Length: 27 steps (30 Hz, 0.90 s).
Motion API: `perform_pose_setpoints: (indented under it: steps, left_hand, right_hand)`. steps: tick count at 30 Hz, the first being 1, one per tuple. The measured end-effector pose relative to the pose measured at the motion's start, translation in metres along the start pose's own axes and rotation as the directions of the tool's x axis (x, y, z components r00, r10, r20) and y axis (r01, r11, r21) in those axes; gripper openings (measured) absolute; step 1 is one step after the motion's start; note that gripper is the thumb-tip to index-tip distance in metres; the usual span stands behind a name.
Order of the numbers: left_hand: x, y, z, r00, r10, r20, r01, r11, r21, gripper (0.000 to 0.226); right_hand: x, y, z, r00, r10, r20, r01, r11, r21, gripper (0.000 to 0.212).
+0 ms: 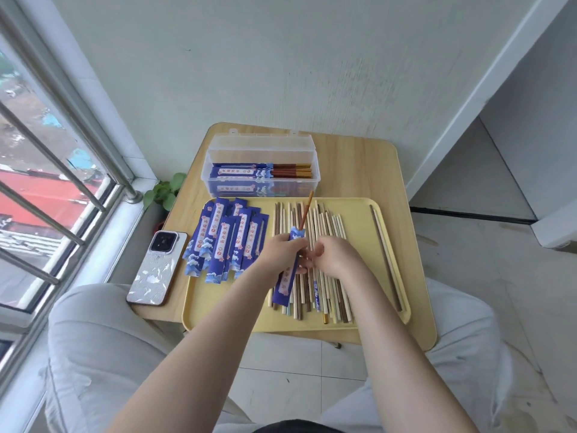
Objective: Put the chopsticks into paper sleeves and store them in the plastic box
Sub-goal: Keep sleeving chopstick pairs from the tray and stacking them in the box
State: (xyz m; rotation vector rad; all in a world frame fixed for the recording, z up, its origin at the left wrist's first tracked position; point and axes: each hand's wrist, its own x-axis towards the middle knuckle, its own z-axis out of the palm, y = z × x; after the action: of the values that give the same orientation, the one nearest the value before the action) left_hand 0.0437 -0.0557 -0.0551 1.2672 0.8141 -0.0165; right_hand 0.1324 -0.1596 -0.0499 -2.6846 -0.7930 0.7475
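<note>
Chopstick (306, 210) half inside paper sleeve (285, 282) in left hand's (281, 250) grip; right hand (335, 256) beside, fingers loosely curled

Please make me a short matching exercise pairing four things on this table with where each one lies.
Things:
1. phone
2. box
3. empty sleeves
4. loose chopsticks

Places:
A. right part of the tray
B. behind the tray, by the wall
C. left of the tray, on the table's edge
D. left part of the tray

Pairs: 1-C, 2-B, 3-D, 4-A
</note>
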Motion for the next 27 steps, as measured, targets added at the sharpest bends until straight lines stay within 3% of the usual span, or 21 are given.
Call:
perform_pose_setpoints:
  steps: [6,11,16,22,27]
  left_hand:
    - [0.008,-0.012,0.002,0.998,-0.03,-0.059,0.029,1.0,-0.006,0.014]
    - [0.009,-0.013,0.01,0.993,0.006,-0.119,0.002,0.998,0.064,0.012]
    - [0.006,-0.018,0.013,0.983,0.056,-0.173,-0.042,0.995,0.086,0.01]
    - [0.009,-0.016,0.007,0.988,0.007,-0.152,-0.001,0.999,0.041,0.014]
    - [0.008,-0.017,0.008,0.988,0.015,-0.153,-0.011,0.999,0.032,0.011]
  right_hand:
    - [-0.002,0.022,-0.006,0.994,0.03,-0.101,-0.029,1.0,0.008,0.021]
    - [0.0,0.024,0.001,0.995,0.012,-0.102,-0.007,0.999,0.048,0.009]
    - [-0.003,0.016,0.01,0.994,-0.025,-0.103,0.029,0.999,0.04,0.012]
    - [-0.003,0.015,0.008,0.991,0.039,-0.131,-0.042,0.999,-0.022,0.013]
    - [-0.004,0.012,0.013,0.992,0.017,-0.123,-0.019,1.0,-0.017,0.006]
